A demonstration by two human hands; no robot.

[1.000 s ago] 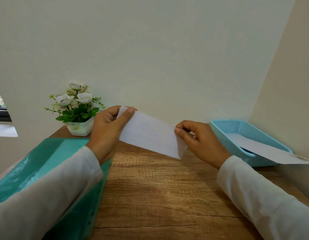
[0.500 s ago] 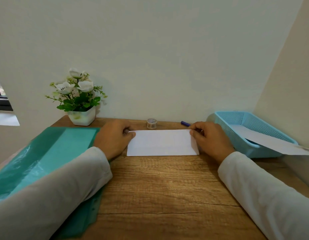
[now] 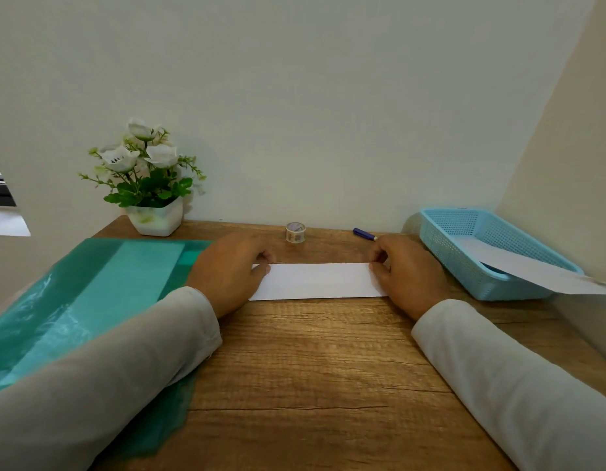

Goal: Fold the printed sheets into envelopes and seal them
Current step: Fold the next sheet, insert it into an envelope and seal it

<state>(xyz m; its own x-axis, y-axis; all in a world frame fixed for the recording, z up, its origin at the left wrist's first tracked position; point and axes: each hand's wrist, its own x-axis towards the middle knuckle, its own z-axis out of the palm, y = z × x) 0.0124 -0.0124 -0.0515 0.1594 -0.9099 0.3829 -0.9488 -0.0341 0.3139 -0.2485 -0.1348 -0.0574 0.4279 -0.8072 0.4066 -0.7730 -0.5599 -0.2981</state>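
Fingers [image 3: 263,257] of the left hand [image 3: 232,270] curl down at the far left corner of the folded sheet [image 3: 317,281], pinching it against the thumb, which lies on the paper. The left sleeve [image 3: 125,362] crosses a translucent green folder [image 3: 91,287] lying on the left of the wooden table [image 3: 311,368]. Behind the folder, against the wall, stands a white pot of artificial flowers [image 3: 155,217]. The folded sheet lies flat as a narrow white strip at the middle of the table, between both hands. Beyond it, near the wall, sit a small roll of tape [image 3: 296,231] and, further right, a blue pen [image 3: 363,233]. The right hand [image 3: 408,275] pinches the sheet's far right corner between its curled fingertips and thumb. At the far right, a light blue basket [image 3: 444,253] holds another sheet [image 3: 539,270], which juts out over its rim.
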